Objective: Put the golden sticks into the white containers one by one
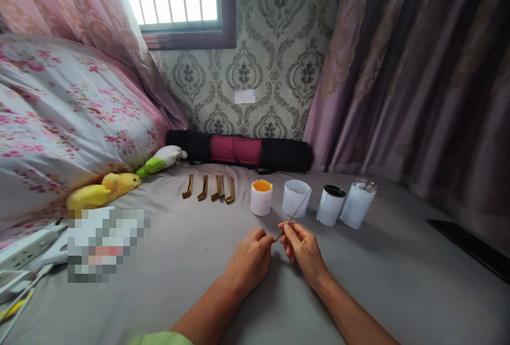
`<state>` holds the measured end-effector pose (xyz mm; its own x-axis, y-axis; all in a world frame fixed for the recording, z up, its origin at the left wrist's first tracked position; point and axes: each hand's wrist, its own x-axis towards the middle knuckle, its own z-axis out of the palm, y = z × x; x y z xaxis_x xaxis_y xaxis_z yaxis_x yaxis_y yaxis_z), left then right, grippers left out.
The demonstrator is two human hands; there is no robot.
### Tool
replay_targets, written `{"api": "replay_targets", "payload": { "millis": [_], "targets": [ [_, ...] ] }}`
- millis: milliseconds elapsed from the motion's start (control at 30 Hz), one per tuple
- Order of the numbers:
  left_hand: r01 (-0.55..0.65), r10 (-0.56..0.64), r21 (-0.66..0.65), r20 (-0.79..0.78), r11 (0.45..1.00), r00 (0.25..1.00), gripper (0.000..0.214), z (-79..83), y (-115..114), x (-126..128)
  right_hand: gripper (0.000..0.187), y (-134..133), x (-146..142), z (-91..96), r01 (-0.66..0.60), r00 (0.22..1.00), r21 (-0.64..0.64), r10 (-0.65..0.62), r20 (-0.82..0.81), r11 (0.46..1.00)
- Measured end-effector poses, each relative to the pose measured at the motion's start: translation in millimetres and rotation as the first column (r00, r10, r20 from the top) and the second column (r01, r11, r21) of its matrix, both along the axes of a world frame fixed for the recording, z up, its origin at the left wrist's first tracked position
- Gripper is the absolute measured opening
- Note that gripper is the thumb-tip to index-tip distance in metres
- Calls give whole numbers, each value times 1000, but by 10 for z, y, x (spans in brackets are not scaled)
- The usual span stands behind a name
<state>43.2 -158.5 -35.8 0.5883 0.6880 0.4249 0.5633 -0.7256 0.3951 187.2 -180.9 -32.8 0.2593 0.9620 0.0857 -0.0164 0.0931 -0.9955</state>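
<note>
Both my hands meet low on a grey sheet (191, 260). My right hand (303, 248) pinches a thin metal straw (295, 213) that slants up toward a white cup (296, 198). My left hand (250, 259) is curled, its fingertips at the straw's lower end. Behind the hands stands a row of cups: one with an orange inside (261, 196), the white one, one with a black rim (330, 204) and a clear one (357, 202) at the right. Several bent gold straws (209, 187) lie to the left of the cups.
A flowered quilt (67, 116) is piled at the left, with yellow (104, 188) and green-white (162, 159) plush toys at its foot. A black and red roll (239, 150) lies along the wall. A power strip (27, 246) lies at far left, a dark flat object (470, 246) at far right.
</note>
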Motion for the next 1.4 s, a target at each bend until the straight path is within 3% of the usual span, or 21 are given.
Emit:
{"api": "replay_targets", "payload": {
  "millis": [333,867,1033,1200,1400],
  "targets": [
    [-35,36,-30,39,999,999,27,-35,32,-4,44,8,11,-23,15,999,-10,-16,-36,1000],
    [16,35,-177,283,984,958,24,-37,67,21,41,28,34,-71,28,999,13,-28,-30,1000],
    [33,70,-275,356,961,932,24,-24,76,32,41,28,37,-63,45,998,16,-45,-34,999],
    [35,167,-464,388,885,906,25,13,92,47,42,23,33,-33,80,994,8,-80,-68,997],
    [233,269,-718,510,656,817,30,20,111,80,38,19,33,-30,114,990,6,-113,-88,993]
  ]
}}
